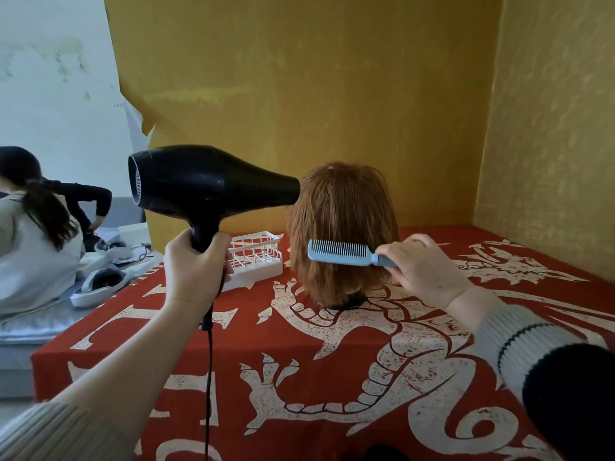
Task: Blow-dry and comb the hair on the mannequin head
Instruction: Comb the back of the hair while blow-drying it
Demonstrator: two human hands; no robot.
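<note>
A mannequin head [342, 207] with short reddish-brown hair stands upright on the red cloth, its back toward me. My left hand [194, 267] grips the handle of a black hair dryer [206, 184], whose nozzle points right and nearly touches the hair's upper left side. Its cord hangs down from the handle. My right hand [422, 264] holds the handle of a light blue comb [342, 252], which lies level across the lower back of the hair with its teeth pointing up.
A white wire rack [256, 257] sits left of the mannequin on the red dragon-print tablecloth [332, 377]. Yellow walls close in behind and on the right. At the far left another person [36, 234] sits beside white headsets [100, 284] on a grey mat.
</note>
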